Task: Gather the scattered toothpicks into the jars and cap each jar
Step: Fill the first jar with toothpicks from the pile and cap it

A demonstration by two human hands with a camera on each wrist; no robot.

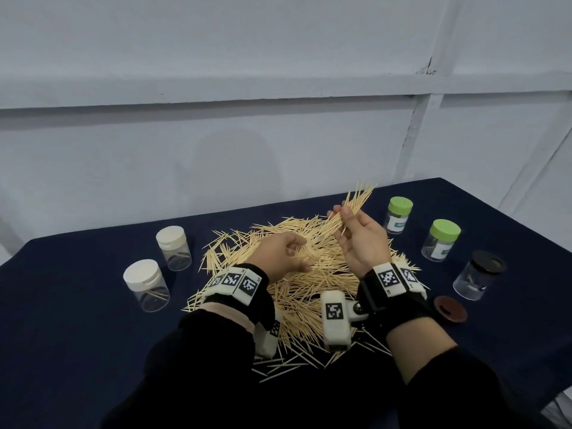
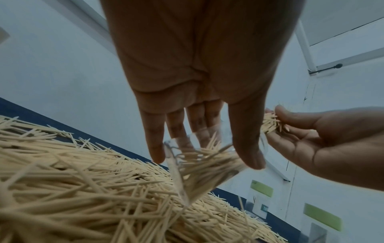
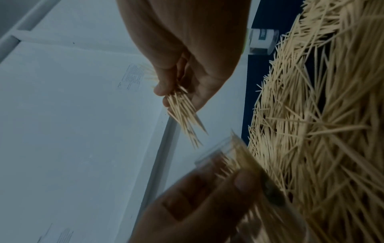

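Pinching a bundle of toothpicks (image 1: 356, 205) right of frame centre, the right hand (image 1: 360, 239) was raised above the toothpick pile (image 1: 309, 286) on the tabletop (image 1: 77, 335). At centre, the left hand (image 1: 281, 255) gripped a clear open jar (image 2: 199, 166) partly filled with toothpicks; capped jars (image 1: 173, 247) stood along both sides.

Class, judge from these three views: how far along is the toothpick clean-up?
Done: little; five jars stand capped but nearly empty, such as the white-lidded jar. In hand: the left hand holds an open clear jar partly filled, and the right hand pinches a bundle of toothpicks above it. Left: the big pile, and the brown lid lies loose.
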